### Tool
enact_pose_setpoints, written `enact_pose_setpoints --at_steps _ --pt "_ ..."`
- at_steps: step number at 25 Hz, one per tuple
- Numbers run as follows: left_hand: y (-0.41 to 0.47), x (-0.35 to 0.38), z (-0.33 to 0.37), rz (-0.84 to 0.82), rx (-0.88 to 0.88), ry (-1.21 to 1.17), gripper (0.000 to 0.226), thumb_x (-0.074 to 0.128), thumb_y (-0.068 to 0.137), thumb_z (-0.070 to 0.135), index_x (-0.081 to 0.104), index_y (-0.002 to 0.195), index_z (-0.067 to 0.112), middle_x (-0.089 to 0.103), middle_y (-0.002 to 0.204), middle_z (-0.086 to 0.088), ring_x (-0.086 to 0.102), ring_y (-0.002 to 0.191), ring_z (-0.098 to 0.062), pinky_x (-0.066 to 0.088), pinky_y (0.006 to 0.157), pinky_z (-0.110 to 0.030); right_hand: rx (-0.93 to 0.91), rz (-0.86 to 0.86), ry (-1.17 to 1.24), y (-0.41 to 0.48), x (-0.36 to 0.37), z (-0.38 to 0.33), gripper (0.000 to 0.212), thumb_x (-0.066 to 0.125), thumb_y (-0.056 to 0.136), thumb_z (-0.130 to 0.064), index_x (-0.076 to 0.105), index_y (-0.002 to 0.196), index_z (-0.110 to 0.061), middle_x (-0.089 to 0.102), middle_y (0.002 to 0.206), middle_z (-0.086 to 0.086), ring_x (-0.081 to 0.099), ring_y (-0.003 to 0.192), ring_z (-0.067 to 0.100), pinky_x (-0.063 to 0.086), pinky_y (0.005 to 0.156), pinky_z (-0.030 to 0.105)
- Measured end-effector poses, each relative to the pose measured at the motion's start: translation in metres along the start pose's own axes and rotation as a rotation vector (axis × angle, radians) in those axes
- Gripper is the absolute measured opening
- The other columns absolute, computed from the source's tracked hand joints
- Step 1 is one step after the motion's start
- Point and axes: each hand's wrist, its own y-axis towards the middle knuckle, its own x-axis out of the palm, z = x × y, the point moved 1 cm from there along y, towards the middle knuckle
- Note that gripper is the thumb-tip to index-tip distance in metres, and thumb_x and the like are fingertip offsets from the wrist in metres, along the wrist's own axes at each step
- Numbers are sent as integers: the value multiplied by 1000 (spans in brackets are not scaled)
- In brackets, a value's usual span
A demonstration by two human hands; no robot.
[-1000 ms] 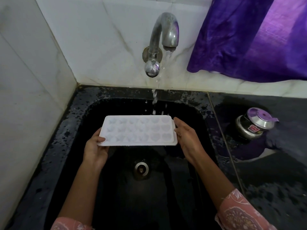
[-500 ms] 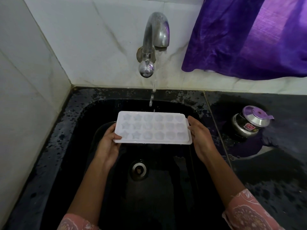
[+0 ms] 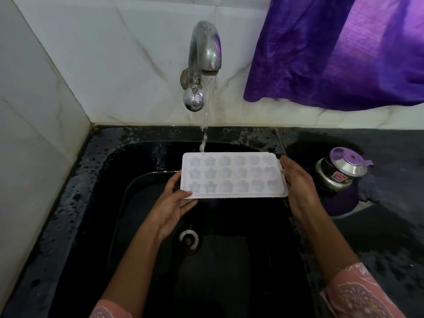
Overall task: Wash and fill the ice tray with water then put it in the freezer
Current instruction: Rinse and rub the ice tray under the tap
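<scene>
- At frame centre, the ice tray (image 3: 232, 175) lay long-axis left-to-right, the left hand (image 3: 171, 207) and right hand (image 3: 298, 189) each gripping a short end.
- The water stream (image 3: 205, 125) fell by its far-left edge.

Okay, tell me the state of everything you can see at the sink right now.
tap, running
ice tray, level, cavities up, held over sink
left hand, grips its left end
right hand, holds its right end
steel pot, lid on

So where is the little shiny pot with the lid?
In the head view, the steel pot sits on the black counter to the right of the sink, just past the right hand that holds the ice tray, below the purple cloth.
</scene>
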Motion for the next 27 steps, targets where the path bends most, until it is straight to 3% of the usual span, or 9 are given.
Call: enact_pose_setpoints --at_steps 3,7,11,16,22,24,27 --pt "2 6 -1 -39 -20 -22 59 46 89 -9 42 133 30 64 114 -6 66 100 -26 53 88 -34 -13 -1 -18 5 -6 -1 37 47 93 -7 54 128 -14 57 131 5 57 115 22 48 96 39" --pt "10 9 7 -71 -13 -74 61 46 89 -10 40 138 25 63 117 -10 70 92 -24 59 74 -30 -18 -27 9 8 -2 -8 39 46 94 -8 49 133 -12 56 130 6 57 114 22 51 80 27" --pt "23 8 21 -65 38 -68 61 45 91 -10 37 142 21 63 114 -10 68 93 -21 58 73 -28 -53 -51 -33 17 10 -21 40 45 95 -7 49 134 -12 54 134 5 54 118 22 48 94 32" --pt "30 2 30 -42 91 -59 60 42 92 -11 38 141 22 60 118 -6 65 98 -20 58 70 -26 -62 -71 -15 23 29 -23 34 51 94 -15 57 127 -15 60 126 4 60 110 21 51 90 34" --pt "32 -13 35 9 154 -58 56 42 94 -6 36 142 22 59 120 -1 63 103 -20 58 74 -26 -68 -103 -19 22 49 -17 39 49 93 -8 51 132 -10 55 133 5 56 116 22 47 99 37" --pt "31 -19 35 36 174 -47 54 41 95 -5 36 142 22 59 118 2 62 103 -19 58 73 -24 -65 -130 -14 19 57 -16 36 48 93 -6 55 128 -10 60 124 3 60 108 19 51 92 34" --pt "28 -29 37 78 195 -42 52 38 96 -4 36 141 22 59 115 4 61 101 -17 58 73 -22 -63 -179 -11 12 67 -13 37 44 94 -2 53 128 -14 61 108 -6 61 89 4 52 73 18"
